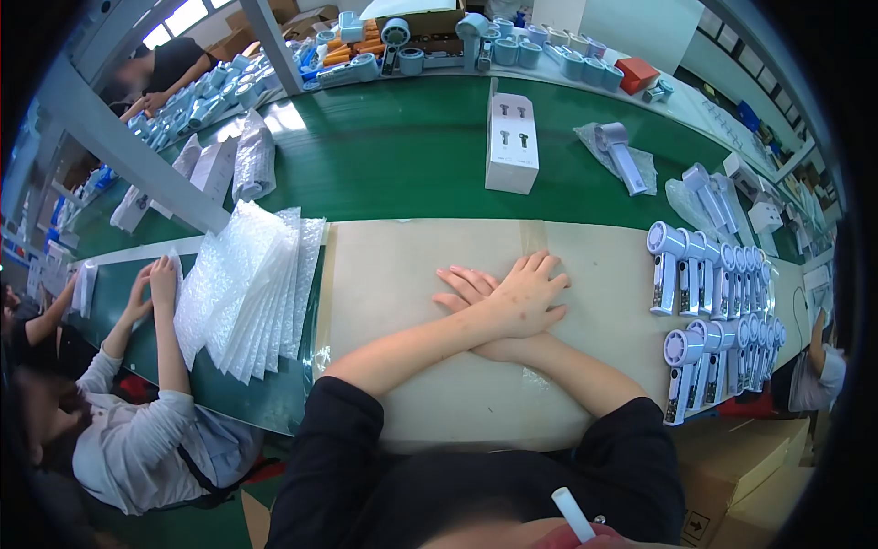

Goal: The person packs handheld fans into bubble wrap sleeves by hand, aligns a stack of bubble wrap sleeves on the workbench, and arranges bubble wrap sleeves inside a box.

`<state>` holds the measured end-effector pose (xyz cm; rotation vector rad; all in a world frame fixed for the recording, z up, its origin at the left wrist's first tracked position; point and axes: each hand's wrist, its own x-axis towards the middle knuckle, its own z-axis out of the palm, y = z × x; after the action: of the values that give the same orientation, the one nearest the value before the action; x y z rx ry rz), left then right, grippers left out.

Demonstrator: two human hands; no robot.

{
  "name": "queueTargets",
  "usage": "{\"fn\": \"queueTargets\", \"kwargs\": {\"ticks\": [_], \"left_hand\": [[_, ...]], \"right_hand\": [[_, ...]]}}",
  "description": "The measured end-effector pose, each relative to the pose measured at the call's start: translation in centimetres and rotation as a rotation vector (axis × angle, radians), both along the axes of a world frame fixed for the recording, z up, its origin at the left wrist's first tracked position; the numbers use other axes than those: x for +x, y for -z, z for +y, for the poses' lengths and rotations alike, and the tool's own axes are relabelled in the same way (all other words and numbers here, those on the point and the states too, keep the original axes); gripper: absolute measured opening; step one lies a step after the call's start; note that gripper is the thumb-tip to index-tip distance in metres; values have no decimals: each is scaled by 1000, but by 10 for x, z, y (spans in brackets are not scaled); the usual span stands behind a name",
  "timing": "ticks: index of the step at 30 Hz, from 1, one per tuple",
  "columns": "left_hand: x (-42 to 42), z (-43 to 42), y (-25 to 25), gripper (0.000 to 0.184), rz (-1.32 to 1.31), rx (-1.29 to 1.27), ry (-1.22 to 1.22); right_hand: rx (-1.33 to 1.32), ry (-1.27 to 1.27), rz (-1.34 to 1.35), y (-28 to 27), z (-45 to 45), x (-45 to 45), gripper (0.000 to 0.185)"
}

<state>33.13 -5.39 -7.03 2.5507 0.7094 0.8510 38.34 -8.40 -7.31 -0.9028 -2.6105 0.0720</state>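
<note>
My forearms cross over the beige work surface (412, 403). My left hand (530, 295) lies palm down on top, over my right hand and wrist, its fingers spread and holding nothing. Underneath, my right hand (463, 287) points to the left with its fingers stretched out and partly covered. To the right stand two rows of lavender handheld fans (681, 348), several in each, their handles showing open internals. A stack of bubble wrap bags (242, 284) lies left of my hands.
A green conveyor belt (393, 156) runs behind, carrying a white box (512, 151) and a bagged fan (622, 157). Fan parts crowd the far shelf (521, 50). At left, a co-worker (151, 430) handles a wrapped item. A cardboard box (741, 476) sits lower right.
</note>
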Motion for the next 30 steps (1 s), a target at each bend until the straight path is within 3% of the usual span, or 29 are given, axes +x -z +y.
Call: {"fn": "queueTargets", "kwargs": {"ticks": [5, 30], "left_hand": [[-2, 1, -6, 33, 102, -62, 11], [-1, 4, -5, 32, 116, -49, 16]], "right_hand": [[-3, -4, 13, 5, 2, 0, 41], [-27, 11, -17, 10, 4, 4, 44]]}}
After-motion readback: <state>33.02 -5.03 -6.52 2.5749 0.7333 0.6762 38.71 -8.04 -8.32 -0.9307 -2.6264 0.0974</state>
